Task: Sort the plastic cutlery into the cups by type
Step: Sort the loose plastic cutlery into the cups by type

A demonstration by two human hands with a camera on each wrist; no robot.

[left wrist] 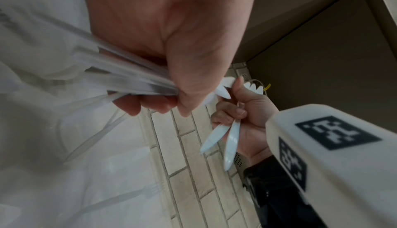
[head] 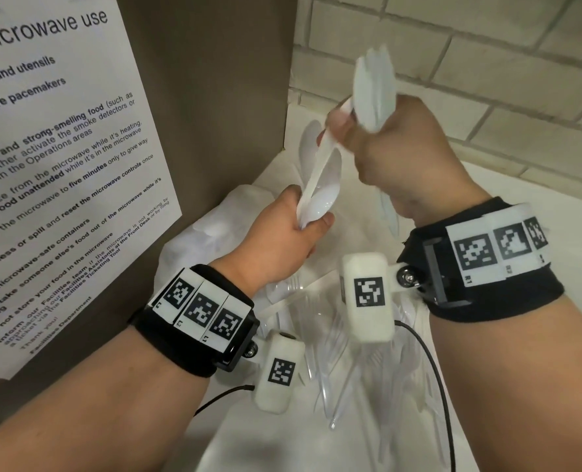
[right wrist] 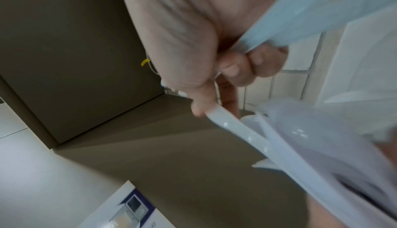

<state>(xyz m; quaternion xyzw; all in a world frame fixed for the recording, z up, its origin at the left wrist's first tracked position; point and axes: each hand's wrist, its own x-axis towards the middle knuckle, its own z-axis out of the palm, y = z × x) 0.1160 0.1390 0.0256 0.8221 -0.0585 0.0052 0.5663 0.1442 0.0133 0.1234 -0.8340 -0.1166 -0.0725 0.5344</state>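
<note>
Mid-sort. Left hand grips a bundle of white spoons; right hand fists a bunch of forks, thumb and forefinger pinching one spoon handle. Loose clear cutlery lies below on the white counter. Cups not clearly visible; most sorting probably remains.

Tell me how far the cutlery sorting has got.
Done: nothing visibly finished; no filled cup can be made out.
In hand: the left hand grips a bunch of white plastic spoons; the right hand grips a bunch of white plastic forks.
Left: clear plastic cutlery lies piled below the wrists.
</note>
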